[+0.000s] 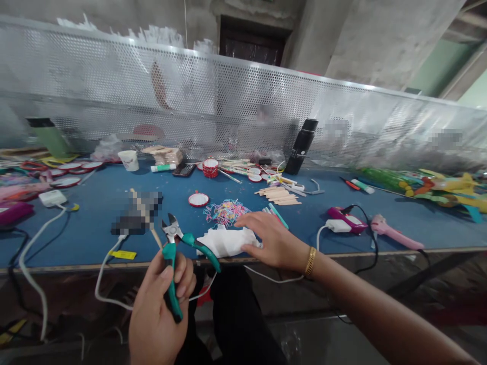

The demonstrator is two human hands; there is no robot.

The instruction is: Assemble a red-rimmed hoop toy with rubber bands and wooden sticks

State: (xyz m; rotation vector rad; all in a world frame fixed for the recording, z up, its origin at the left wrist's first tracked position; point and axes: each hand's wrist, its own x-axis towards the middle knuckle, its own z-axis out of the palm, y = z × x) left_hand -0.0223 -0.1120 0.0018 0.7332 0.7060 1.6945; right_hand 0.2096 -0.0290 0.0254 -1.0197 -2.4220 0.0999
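Note:
My left hand (pixel 162 309) is closed around diagonal cutting pliers (pixel 175 274) with teal and black handles. The jaws and handles of the pliers are spread apart. A thin wooden stick (pixel 142 208) runs up from the same hand, passing in front of a dark, blurred-out flat device (pixel 131 218). At the bench's front edge, my right hand (pixel 276 241) has its thumb and fingers around the right end of a crumpled white tissue (pixel 222 241). Just behind the tissue is a pile of small coloured rubber bands (pixel 227 212).
On the blue bench (pixel 304 238) are wooden sticks (pixel 279 194), red-rimmed lids (pixel 198 199), a paper cup (pixel 128 160) and a black bottle (pixel 302 147). A pink hot glue gun (pixel 395 232) lies right. White cables (pixel 34 253) hang over the edge. Perforated metal (pixel 243 96) stands behind.

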